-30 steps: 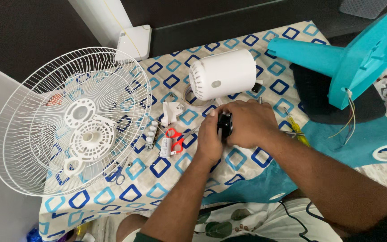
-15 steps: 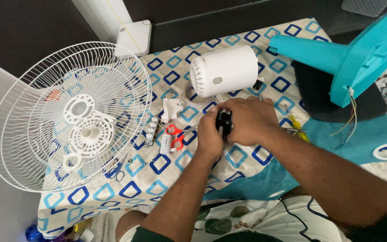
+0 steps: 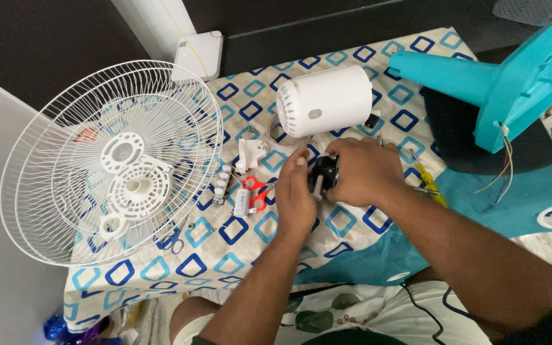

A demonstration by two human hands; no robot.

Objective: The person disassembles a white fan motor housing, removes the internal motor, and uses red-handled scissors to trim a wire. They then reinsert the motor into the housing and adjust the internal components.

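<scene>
Against the view a second earlier, both hands remain together over the middle of the patterned cloth [image 3: 161,268], and the small black fan motor [image 3: 324,172] has not left them; only the camera has shifted slightly, so the wire guard sits a little differently in the picture.

Surroundings, largest first. The white wire fan guard [image 3: 65,172] lies flat at the person's left, overhanging the table edge, with white plastic discs resting on it. The teal fan base [image 3: 512,83] stands tilted at the far right, loose wires hanging from its underside. The white motor housing [image 3: 327,99] lies on its side just beyond the hands. Nearer in are a white bracket [image 3: 250,152], a white push-button strip [image 3: 222,181], a small white cylinder [image 3: 242,202] and a red-handled tool [image 3: 258,191], all just left of the hands. A yellow-handled screwdriver [image 3: 430,182] lies beside the right wrist.

The right hand [image 3: 362,171] is wrapped around the motor from the right, covering most of it. The left hand [image 3: 295,198] has its fingers pressed against the motor's left face, beside its short shaft
</scene>
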